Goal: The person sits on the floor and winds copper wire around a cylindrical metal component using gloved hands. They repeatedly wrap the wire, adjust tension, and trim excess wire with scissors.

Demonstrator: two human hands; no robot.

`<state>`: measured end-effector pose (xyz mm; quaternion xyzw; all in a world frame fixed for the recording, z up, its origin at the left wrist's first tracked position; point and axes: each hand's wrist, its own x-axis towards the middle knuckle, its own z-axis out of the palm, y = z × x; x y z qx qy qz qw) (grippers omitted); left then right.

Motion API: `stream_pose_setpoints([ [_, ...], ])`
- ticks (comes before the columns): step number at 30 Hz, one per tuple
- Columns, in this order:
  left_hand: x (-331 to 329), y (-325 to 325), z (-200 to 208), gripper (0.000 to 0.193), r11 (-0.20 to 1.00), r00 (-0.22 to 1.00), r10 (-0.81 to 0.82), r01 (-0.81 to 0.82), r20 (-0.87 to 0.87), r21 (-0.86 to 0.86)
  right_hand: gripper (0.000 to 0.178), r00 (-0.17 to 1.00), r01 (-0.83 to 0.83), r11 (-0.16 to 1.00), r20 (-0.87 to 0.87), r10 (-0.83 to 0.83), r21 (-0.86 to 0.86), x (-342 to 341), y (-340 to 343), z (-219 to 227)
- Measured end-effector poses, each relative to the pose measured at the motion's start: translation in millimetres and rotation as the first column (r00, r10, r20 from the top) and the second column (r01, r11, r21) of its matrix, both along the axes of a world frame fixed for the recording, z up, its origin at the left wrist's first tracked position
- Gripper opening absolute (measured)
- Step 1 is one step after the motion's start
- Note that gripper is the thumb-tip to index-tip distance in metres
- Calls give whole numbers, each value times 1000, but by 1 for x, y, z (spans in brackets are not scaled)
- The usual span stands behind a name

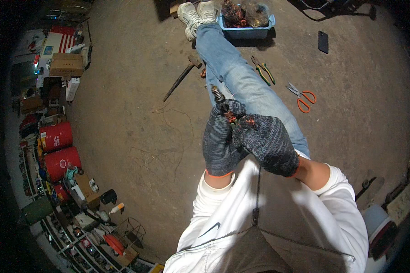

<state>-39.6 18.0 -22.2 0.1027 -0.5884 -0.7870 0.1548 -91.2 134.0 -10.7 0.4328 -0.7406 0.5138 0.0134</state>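
One threaded metal part [218, 94] with copper wire [231, 117] points far, over the jeans [269, 102]; gloved left hand [219, 143] wraps it; gloved right hand [271, 142] meets the copper, can't tell if fingers grip. Hammer [182, 77] lies left; pliers [260, 66] and scissors [299, 93] right; blue basin [246, 33] far.

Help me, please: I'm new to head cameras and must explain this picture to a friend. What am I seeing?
No machine here: these are human hands in gray knitted gloves. The one picture comes from a wide camera on the person's head, looking down, so edges bend. The left hand grips a metal part with a threaded end; the right hand meets it, copper wire showing between them, though that hand's grip is hidden. On the floor lie a hammer, pliers, scissors and a phone; a blue tub stands at the top.
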Motion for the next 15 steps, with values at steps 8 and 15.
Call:
stream_pose_setpoints([
  [8, 0, -13, 4, 28, 995, 984, 26, -8, 176, -100, 5, 899, 183, 963, -430, -82, 199, 18, -7, -2],
  [15, -11, -48, 5, 25, 681, 998, 54, -61, 33, 730, 9, 972, -192, 972, -113, 208, 139, 13, 9, -23],
])
